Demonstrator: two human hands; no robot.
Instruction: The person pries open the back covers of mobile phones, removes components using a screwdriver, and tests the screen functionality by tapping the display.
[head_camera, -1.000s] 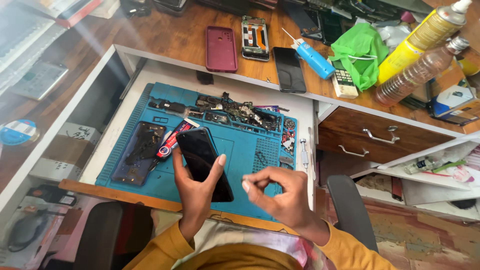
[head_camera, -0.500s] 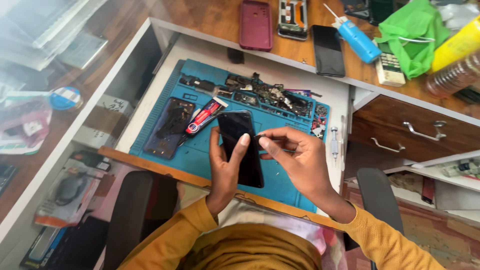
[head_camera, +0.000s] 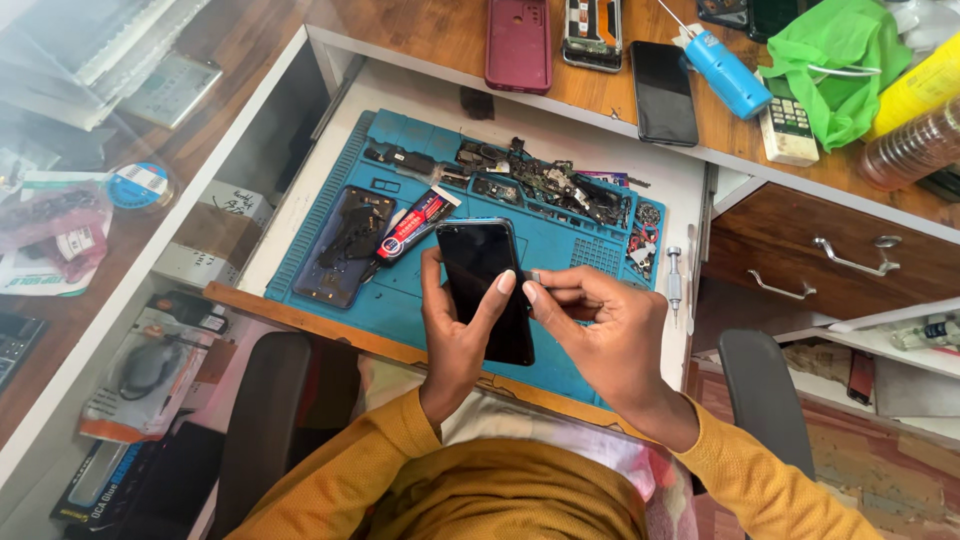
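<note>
I hold the black smartphone (head_camera: 485, 285) upright above the blue repair mat (head_camera: 590, 262), screen toward me. My left hand (head_camera: 455, 335) is clamped around its left edge, thumb lying across the glass. My right hand (head_camera: 605, 330) presses against the right edge, fingertips pinched together on something too small to make out. A glue tube (head_camera: 412, 222) lies just beside it.

A wooden bench (head_camera: 440, 40) ran across twelve o'clock; brown drawers (head_camera: 830, 260) sat at three, a dark chair (head_camera: 265, 420) at seven.
</note>
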